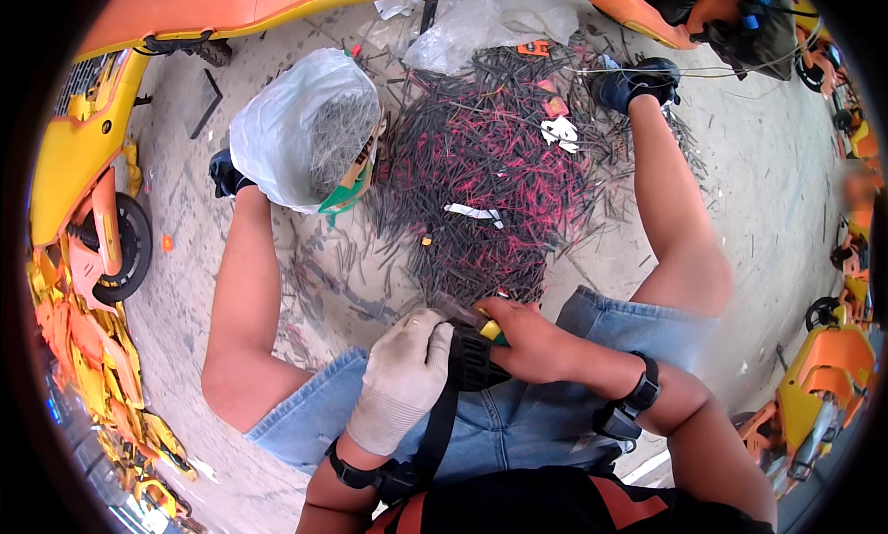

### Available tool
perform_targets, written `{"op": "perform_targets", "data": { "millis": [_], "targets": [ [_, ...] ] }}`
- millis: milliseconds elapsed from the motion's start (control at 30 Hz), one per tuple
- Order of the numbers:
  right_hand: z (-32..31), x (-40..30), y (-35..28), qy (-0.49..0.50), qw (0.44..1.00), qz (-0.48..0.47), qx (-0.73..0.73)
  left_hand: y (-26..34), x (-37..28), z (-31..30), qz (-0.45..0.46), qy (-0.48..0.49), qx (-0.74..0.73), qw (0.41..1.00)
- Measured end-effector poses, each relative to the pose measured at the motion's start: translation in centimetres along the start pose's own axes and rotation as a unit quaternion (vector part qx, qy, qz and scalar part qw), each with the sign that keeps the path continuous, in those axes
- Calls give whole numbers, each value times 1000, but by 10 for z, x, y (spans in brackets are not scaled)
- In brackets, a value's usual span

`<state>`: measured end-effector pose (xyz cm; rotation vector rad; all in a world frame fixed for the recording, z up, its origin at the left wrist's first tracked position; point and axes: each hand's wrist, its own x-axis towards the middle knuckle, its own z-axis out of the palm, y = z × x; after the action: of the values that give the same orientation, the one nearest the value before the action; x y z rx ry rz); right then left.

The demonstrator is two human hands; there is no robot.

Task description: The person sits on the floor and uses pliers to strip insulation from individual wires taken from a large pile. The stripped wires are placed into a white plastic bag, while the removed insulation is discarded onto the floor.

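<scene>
My left hand (408, 378), in a pale knitted glove, has its thumb and fingertips drawn together beside a blade; what may be between them is hidden. My bare right hand (531, 339) grips a knife (494, 331) with a yellow and green handle, its blurred blade pointing left towards the glove. Under both hands is a black slotted plastic piece (475, 360) in my lap. Beyond them spreads a pile of cut cable sheathing (479, 152), black and pink strips. At its left, a white plastic bag (267, 131) lies open, holding thin silvery wire strands (341, 135).
Clear plastic sheeting (492, 27) lies behind the pile. Scraps of white paper (560, 133) rest on it. A yellow and orange vehicle body (291, 10) crosses the top. Scooter parts (94, 346) are heaped at left; more scooters (818, 388) stand at right.
</scene>
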<state>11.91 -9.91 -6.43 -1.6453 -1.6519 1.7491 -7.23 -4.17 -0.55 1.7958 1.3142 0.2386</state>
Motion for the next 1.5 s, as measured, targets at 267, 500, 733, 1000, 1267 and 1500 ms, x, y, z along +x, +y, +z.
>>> {"op": "perform_targets", "data": {
  "millis": [267,500,733,1000,1267,1500],
  "targets": [
    [-2,2,-2,-40,996,34,73,-7,-2,2,63,16,24,998],
    [-3,-1,-3,-36,997,-17,66,-3,1,-2,27,-25,33,999],
    [-4,-2,-10,-13,998,3,53,3,4,0,10,-28,13,999],
    [-10,-2,-17,-42,998,7,42,5,3,-1,-34,-3,-98,995],
    [-5,-1,-14,-38,993,-56,93,-10,4,5,-98,-43,-223,969],
    [-11,5,-9,-43,990,-99,87,-16,7,2,-140,47,-269,952]
  ]
}}
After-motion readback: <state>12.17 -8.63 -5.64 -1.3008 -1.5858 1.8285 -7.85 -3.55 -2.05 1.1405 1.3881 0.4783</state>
